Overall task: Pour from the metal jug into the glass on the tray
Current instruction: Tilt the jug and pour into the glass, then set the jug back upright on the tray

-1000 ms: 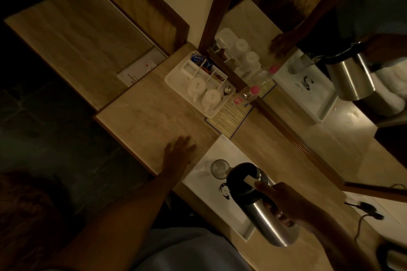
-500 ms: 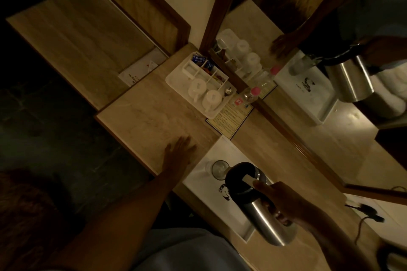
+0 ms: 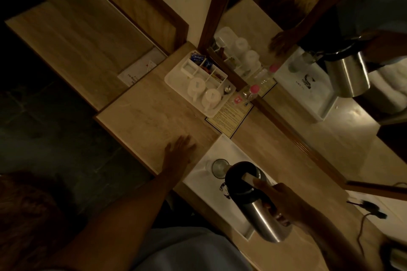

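The right hand (image 3: 284,199) grips the handle of the metal jug (image 3: 255,198), tilting its dark top over the glass (image 3: 219,167) standing in the white tray (image 3: 211,149) at the counter's (image 3: 149,116) near edge. The left hand (image 3: 178,152) lies flat, fingers spread, on the counter beside the tray, holding nothing. A cup tray (image 3: 176,77) and bottle (image 3: 247,93) sit by the mirror (image 3: 330,116).

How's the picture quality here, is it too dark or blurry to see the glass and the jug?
Head view: dim, warm light; the glass is faint but visible, the metal jug catches a soft highlight, the right hand is dark and slightly blurred.
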`<state>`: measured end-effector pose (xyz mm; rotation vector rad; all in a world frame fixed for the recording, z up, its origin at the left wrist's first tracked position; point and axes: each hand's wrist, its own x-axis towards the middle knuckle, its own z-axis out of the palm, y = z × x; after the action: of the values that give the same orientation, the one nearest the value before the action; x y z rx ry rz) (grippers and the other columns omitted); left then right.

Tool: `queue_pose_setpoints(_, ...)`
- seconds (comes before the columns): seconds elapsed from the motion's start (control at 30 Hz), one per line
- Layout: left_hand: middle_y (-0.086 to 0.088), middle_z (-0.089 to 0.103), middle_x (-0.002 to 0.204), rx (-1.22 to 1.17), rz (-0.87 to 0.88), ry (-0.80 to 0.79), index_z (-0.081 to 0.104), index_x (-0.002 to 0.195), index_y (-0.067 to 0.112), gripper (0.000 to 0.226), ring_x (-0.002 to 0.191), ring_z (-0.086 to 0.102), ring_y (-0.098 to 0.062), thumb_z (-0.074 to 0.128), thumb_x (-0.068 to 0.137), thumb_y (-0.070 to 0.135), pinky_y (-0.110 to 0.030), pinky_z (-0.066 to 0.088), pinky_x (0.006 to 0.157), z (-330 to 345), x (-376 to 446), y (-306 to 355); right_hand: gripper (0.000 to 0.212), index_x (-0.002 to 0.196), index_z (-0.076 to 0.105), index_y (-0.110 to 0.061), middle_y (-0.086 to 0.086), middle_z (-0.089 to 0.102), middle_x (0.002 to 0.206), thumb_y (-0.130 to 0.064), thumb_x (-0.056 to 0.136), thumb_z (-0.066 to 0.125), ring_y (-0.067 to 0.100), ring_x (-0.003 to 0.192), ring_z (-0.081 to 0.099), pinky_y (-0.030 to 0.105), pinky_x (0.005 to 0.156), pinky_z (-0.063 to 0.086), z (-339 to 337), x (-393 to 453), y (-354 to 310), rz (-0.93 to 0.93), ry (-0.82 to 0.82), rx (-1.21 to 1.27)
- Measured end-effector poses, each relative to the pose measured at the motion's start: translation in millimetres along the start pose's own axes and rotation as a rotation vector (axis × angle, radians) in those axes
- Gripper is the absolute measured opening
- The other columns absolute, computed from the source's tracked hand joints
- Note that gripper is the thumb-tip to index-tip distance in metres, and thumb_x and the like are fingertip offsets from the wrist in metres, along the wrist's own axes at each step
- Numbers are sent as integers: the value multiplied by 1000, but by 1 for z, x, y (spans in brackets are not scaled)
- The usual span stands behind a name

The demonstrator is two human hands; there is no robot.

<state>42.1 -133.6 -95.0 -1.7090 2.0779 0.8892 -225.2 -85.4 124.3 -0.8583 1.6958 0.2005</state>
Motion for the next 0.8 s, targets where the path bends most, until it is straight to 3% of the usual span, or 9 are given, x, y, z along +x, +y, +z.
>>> queue_pose_setpoints(0.17,2,-3,179,13,4,-10,16,167,38,71,167,1,-25,54,107,33,-57,21,129,-1,0,1,64,49,57,-19,3,52,51,-78,71,46,15,41,44,21,46,42,2,0,7,-37,0,10)
queue_pose_setpoints(0.33,2,-6,179,37,5,-15,14,167,39,70,167,0,-25,51,108,35,-57,20,130,1,0,0,61,58,62,-14,-1,52,49,-68,80,44,9,38,45,17,40,42,2,-1,15,-65,-17,27)
queue_pose_setpoints(0.5,2,-3,179,45,9,-4,15,167,38,70,167,1,-25,52,107,34,-57,21,129,0,-1,1,73,70,68,0,11,59,61,-65,89,41,22,53,52,27,55,46,5,3,35,-127,-25,94)
queue_pose_setpoints(0.6,2,-2,179,46,12,-6,16,167,39,69,167,2,-24,52,108,35,-57,22,129,1,-1,2,76,56,66,-18,0,54,52,-75,93,32,14,44,46,21,46,41,13,3,48,-249,64,137)
queue_pose_setpoints(0.73,2,0,178,58,7,11,16,166,40,69,167,3,-24,52,108,34,-56,23,129,3,-2,2,87,54,63,-9,0,47,46,-89,80,36,10,37,37,17,40,33,30,0,77,-467,312,33)
queue_pose_setpoints(0.8,1,1,178,74,13,23,16,166,40,69,167,4,-24,53,108,34,-55,24,129,3,-3,2,78,52,63,-14,-1,45,46,-80,84,36,10,37,34,19,41,29,37,0,95,-418,428,108)
